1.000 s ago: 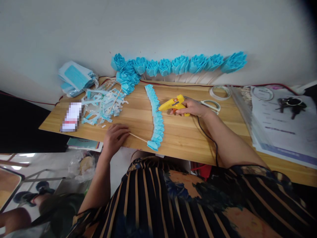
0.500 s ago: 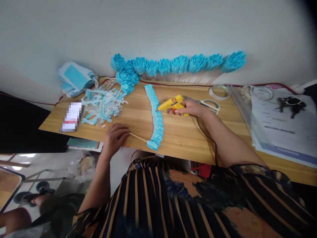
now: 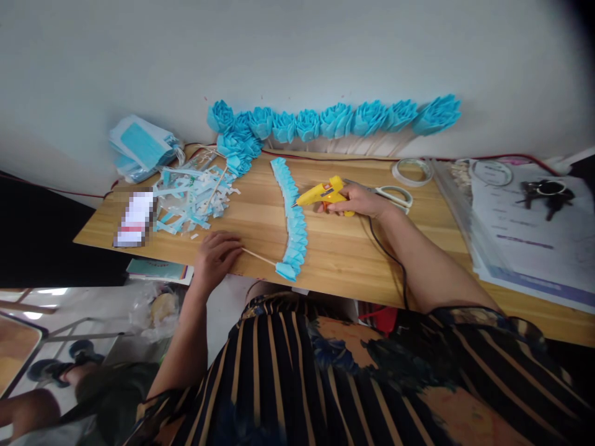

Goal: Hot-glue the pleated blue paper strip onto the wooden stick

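My left hand [image 3: 217, 257] is closed on the end of a thin wooden stick [image 3: 259, 256] near the table's front edge. The stick's far end meets the rolled end of a pleated light-blue strip [image 3: 295, 232], which curves away from me across the wood. My right hand [image 3: 356, 199] grips a yellow hot glue gun [image 3: 323, 193], its fingers around the handle and trigger. The gun's nozzle points left and sits at the strip's middle; whether it touches cannot be made out. A black cord runs from the gun over the front edge.
Blue flowers on sticks [image 3: 337, 121] lean along the wall. Cut scraps [image 3: 195, 198], a stack of face masks [image 3: 144, 145] and a blurred phone [image 3: 134, 218] lie left. Scissors [image 3: 395, 197], a tape roll [image 3: 413, 172], papers [image 3: 525, 229] and keys [image 3: 548, 192] lie right. Another person's leg shows lower left.
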### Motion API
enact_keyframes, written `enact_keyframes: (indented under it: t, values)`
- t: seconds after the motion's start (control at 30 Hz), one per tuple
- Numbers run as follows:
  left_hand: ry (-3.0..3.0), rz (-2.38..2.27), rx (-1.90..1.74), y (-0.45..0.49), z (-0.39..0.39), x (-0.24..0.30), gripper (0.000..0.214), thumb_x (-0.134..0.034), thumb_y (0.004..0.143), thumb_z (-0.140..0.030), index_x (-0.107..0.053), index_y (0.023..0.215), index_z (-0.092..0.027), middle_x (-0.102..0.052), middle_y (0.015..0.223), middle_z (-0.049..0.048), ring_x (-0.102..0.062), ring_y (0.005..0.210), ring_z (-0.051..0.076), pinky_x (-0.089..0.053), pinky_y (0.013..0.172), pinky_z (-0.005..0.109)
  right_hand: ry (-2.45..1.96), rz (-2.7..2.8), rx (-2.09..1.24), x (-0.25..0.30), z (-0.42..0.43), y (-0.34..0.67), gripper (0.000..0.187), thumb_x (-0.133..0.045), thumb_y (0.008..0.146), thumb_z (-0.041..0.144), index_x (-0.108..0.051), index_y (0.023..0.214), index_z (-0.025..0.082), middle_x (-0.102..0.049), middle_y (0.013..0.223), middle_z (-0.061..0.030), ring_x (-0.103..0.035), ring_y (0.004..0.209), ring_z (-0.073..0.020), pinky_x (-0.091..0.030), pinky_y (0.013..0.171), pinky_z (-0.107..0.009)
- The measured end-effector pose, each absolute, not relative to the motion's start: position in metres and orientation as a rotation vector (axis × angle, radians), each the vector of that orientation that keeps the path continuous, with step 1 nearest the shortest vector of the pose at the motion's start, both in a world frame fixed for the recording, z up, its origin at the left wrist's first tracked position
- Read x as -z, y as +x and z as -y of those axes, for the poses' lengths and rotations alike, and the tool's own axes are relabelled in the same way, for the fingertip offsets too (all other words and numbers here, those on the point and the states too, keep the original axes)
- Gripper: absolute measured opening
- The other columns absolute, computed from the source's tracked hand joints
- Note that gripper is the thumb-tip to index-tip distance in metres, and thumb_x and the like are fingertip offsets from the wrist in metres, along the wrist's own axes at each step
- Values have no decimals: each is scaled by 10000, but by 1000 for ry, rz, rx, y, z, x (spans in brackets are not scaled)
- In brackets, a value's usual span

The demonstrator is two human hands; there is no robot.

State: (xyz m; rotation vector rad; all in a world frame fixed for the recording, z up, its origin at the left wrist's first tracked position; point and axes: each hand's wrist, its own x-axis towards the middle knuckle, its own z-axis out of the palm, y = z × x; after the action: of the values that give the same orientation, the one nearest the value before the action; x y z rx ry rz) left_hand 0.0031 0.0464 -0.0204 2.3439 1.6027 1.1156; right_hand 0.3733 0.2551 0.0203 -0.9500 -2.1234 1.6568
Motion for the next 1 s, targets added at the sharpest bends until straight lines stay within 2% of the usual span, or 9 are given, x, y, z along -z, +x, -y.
enact_keyframes:
  t: [0.6, 0.8, 1.0]
  values:
    - [2298, -1628, -1107, 4, -46, 19, 132, -661, 990, -280, -768, 955, -211, -765, 1061, 86, -684, 1008, 236, -522, 924, 435, -921, 1981, -1747, -24, -255, 378, 345, -840, 700, 453, -796, 888, 167, -789, 937, -83, -580, 615, -125, -469, 558, -261]
    - [2281, -1638, -1099, 4, -46, 20, 145, -659, 989, -298, -770, 945, -214, -767, 1057, 87, -682, 1006, 239, -521, 924, 438, -816, 2069, -1849, -24, -256, 380, 357, -848, 725, 462, -794, 896, 153, -797, 988, -101, -674, 728, -165, -510, 566, -254]
    - [2295, -1628, -1116, 4, -46, 20, 123, -667, 984, -267, -774, 958, -211, -767, 1055, 86, -682, 1018, 242, -526, 920, 435, -861, 2121, -1888, -19, -258, 380, 321, -841, 727, 453, -816, 916, 195, -801, 1006, -68, -683, 769, -185, -532, 598, -287]
